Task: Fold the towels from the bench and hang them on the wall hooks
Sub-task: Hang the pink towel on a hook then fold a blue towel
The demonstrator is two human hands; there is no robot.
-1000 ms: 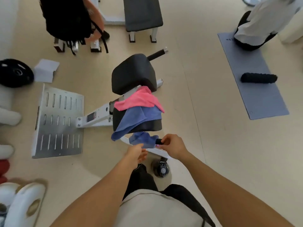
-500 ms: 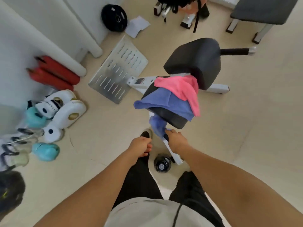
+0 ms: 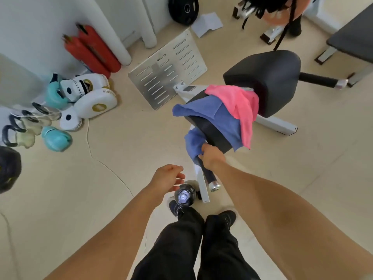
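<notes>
A black padded exercise bench (image 3: 268,77) stands ahead of me. Over its seat lies a pink towel (image 3: 241,104) on top of a larger blue towel (image 3: 220,118). A smaller blue towel (image 3: 194,143) hangs bunched over the bench's black handle bar (image 3: 210,176). My right hand (image 3: 212,157) grips that small blue towel at the bar. My left hand (image 3: 167,177) hovers lower left of it, fingers loosely curled and holding nothing. No wall hooks are in view.
A dark water bottle (image 3: 184,196) stands on the floor by my feet. The bench's metal footplate (image 3: 167,69) lies beyond. Boxing pads (image 3: 94,102), teal gloves (image 3: 56,138), kettlebells (image 3: 16,132) and red rolls (image 3: 90,49) crowd the left wall. A second bench (image 3: 351,37) is far right.
My view has swung left and I have stepped round the bench. My left hand has let go and pulled back from the small blue towel; my right hand still grips it.
</notes>
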